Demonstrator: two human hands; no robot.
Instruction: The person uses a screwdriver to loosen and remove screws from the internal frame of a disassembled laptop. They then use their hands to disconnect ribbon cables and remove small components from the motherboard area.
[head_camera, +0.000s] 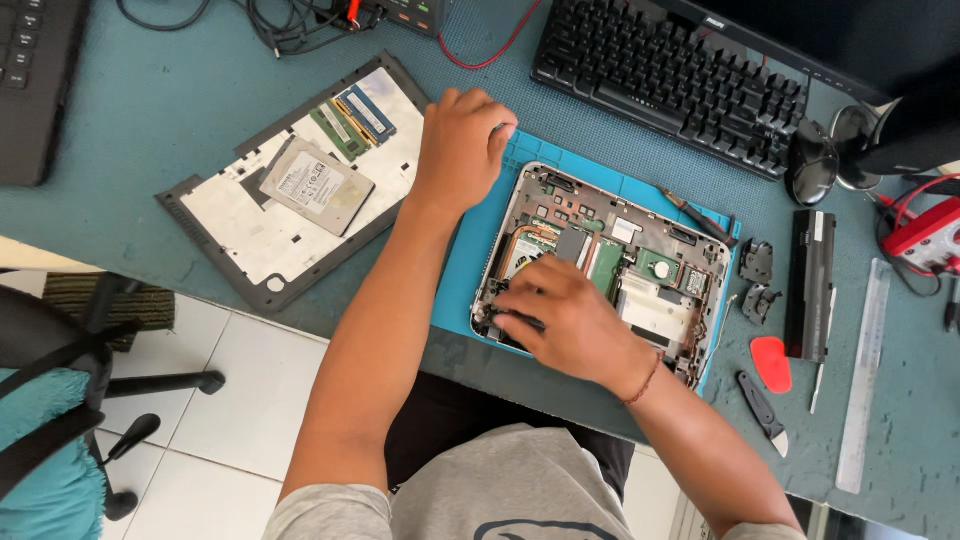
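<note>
A teal desk (150, 110) fills most of the view, with white floor tiles seen at its near edge. On the far side a black keyboard (670, 85) is laid at an angle, and part of a second keyboard (35, 80) is seen at the far left corner. A grey laptop cover (270, 240) is laid upside down on the left, and on it a silver hard drive (316, 185) and two green memory sticks (352, 120) are placed. A blue mat (470, 270) is spread in the middle of the desk, and on it an opened laptop base (620, 270) is set, with its circuit boards and copper pipe exposed.

The left hand (462, 145) is rested at the far left corner of the mat, just beside the far left corner of the laptop base; its fingers are curled inward, and whether anything is held beneath them cannot be told. The right hand (570, 315) is laid over the near left part of the laptop base, with its fingers (515, 305) bent down and pressed onto a dark part at the near left edge; whether that part is gripped or only touched cannot be told.

To the right of the mat a black battery (812, 285) is laid lengthwise, with a clear ruler (865, 380) farther right. Two small black hinges (757, 280) are seen between mat and battery. A red pick (771, 364) and a black pry tool (763, 412) are laid nearer.
</note>
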